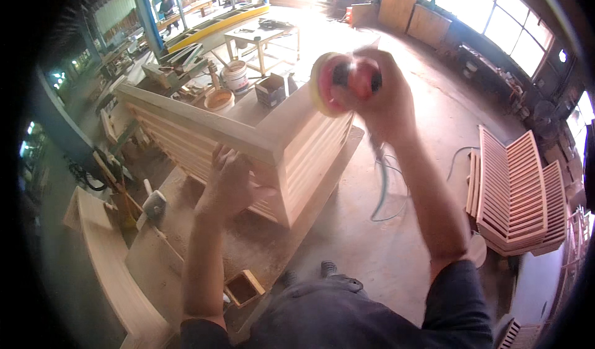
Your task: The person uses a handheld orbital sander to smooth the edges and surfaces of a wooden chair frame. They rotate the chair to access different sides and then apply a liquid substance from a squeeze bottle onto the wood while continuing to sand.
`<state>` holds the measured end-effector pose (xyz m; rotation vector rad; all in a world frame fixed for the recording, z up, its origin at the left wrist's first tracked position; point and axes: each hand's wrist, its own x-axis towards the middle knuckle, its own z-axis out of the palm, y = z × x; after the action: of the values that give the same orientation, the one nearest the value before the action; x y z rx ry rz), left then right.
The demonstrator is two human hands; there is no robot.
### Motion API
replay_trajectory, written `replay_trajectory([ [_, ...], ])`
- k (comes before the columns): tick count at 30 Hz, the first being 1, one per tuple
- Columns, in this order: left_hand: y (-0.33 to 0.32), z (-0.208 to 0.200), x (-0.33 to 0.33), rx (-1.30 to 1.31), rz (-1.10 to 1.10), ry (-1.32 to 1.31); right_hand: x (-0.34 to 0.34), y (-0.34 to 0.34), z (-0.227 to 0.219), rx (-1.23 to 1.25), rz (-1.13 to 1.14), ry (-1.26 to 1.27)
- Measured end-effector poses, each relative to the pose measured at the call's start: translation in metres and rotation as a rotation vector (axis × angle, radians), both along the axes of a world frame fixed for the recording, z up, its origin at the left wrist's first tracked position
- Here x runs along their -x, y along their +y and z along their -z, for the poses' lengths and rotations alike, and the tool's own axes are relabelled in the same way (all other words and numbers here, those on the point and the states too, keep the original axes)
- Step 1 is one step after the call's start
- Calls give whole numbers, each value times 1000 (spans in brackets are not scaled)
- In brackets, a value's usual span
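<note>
The slatted wooden frame (285, 157), its two sides meeting in a mitred corner, stands on a dusty brown work surface (310, 216), whose long straight edge runs just beside the frame's right side. Right of the frame spreads pale concrete floor (434, 101), giving broad walking room, with a thin hose (374, 216) looped across it. Farther right of the frame lean slatted panels (511, 188).

At the frame's corner, the left hand (229, 181) touches the near rail, thumb spread; whether its bent fingers grip, I cannot tell. Above the frame's right side, the right hand (390, 95) has its fingers wrapped around a red-and-black disc sander (356, 81); contact between disc and wood cannot be judged.

Behind the frame stand a white bucket (235, 79) with a stick in it, a tan tub (219, 101), contents unclear, and a dark open carton (271, 93). Nearer than the frame lies a small open-topped wooden box (243, 288), dark inside.
</note>
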<state>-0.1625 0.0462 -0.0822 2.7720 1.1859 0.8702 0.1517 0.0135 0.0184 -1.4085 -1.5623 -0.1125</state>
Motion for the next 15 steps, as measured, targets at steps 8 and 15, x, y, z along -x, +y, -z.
replay_trajectory([
  [8, 12, 1, 17, -9, -161, 345, 98, -77, 131, -318, -359, 333],
  [15, 8, -13, 3, -21, -153, 432, 116, -76, 163, -286, -396, 448],
])
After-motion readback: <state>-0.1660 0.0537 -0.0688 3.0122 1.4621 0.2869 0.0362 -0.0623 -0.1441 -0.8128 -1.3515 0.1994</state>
